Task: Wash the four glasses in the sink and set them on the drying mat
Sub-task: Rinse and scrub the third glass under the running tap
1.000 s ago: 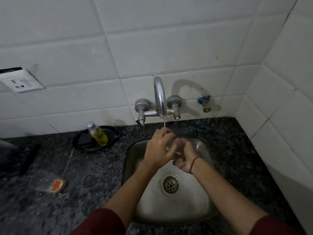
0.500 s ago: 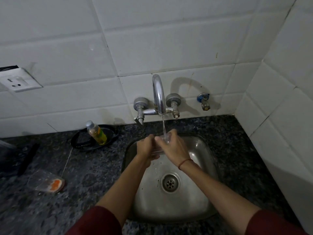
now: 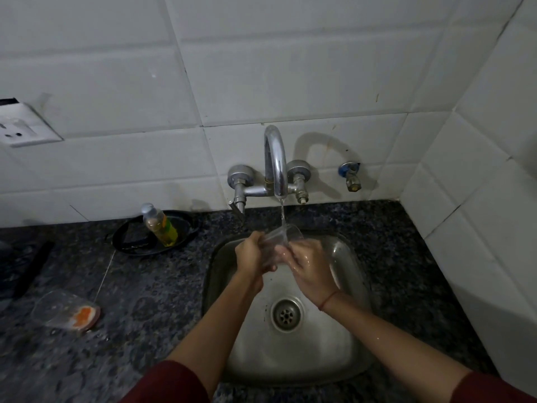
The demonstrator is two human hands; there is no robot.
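Glass sits tilted under the tap, water stream hitting its rim, over the back of the sink. Left hand has its grip curled round the side, and right hand wraps the lower end. Out on the dark worktop, to the left, there's a second glass lying on its side and a small bottle in a black dish.

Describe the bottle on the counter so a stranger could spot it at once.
Start at the sink and its tap, then look left along the dark counter by the tiled wall to a black dish. The bottle lies tilted in that dish. Its yellow-green liquid and pale cap set it apart from the clear glass lying nearer, which shows orange.
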